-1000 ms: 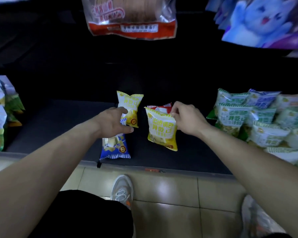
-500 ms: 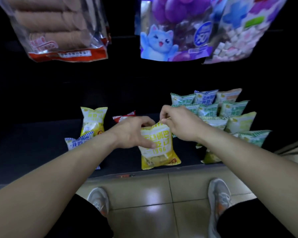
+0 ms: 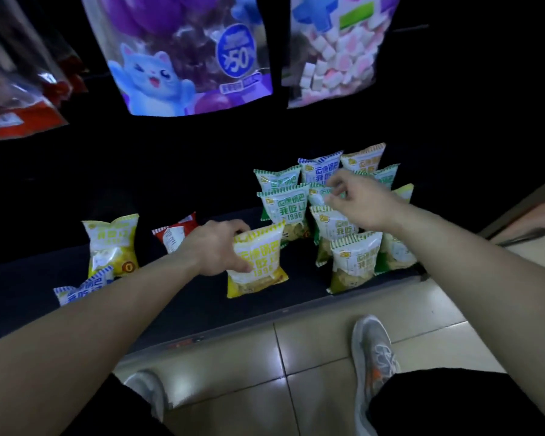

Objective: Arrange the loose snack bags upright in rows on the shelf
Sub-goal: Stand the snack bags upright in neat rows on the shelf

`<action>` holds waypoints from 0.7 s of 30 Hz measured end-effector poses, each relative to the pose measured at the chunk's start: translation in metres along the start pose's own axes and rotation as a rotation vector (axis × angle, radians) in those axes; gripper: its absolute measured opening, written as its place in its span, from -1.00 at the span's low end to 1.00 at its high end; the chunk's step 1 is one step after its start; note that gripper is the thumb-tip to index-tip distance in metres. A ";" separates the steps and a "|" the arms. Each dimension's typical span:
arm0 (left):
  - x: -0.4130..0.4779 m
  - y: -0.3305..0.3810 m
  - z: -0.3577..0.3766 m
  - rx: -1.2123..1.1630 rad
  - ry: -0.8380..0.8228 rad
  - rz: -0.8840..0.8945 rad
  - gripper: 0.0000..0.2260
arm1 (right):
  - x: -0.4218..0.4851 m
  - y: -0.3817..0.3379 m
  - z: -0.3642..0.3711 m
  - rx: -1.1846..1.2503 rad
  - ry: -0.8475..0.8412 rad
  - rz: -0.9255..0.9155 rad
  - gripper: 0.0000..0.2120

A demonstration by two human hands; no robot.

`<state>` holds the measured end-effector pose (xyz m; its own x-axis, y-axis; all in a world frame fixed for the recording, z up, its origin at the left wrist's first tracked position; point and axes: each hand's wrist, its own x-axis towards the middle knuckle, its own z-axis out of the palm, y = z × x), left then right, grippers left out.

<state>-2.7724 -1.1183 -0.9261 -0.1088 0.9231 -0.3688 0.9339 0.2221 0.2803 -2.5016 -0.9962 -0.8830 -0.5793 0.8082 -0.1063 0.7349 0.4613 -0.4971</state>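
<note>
On the dark shelf (image 3: 177, 297) my left hand (image 3: 216, 248) is shut on the left side of a yellow snack bag (image 3: 260, 262), which stands tilted near the front edge. My right hand (image 3: 357, 201) hovers over rows of upright green snack bags (image 3: 283, 206), its blurred fingertips at the top of one of them; whether it grips it is unclear. Further left stand another yellow bag (image 3: 114, 243) and a red bag (image 3: 177, 232). A blue bag (image 3: 84, 289) lies partly hidden under my left forearm.
Large bags hang above the shelf: a purple cat bag (image 3: 186, 58), a marshmallow bag (image 3: 334, 51) and a biscuit bag (image 3: 13, 108). Below the shelf edge are floor tiles and my shoes (image 3: 375, 350). An open stretch of shelf lies between the yellow bag and the green rows.
My right hand let go of the yellow bag's top and moved right, over the green bags. My left hand went from the blue bag to the yellow bag. The view swung right.
</note>
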 end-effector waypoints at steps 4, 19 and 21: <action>0.037 0.004 0.013 0.064 -0.017 -0.056 -0.24 | 0.010 0.070 -0.005 -0.136 -0.035 0.192 -0.62; 0.153 0.044 0.073 -0.159 -0.052 -0.099 -0.21 | 0.027 0.130 0.005 -0.345 -0.226 0.248 -0.53; 0.157 0.045 0.073 -0.178 -0.048 -0.111 -0.21 | 0.026 0.126 0.005 -0.344 -0.240 0.253 -0.54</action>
<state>-2.7224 -0.9863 -1.0358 -0.1873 0.8749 -0.4467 0.8417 0.3774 0.3862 -2.4260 -0.9186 -0.9530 -0.4028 0.8219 -0.4028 0.9135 0.3885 -0.1207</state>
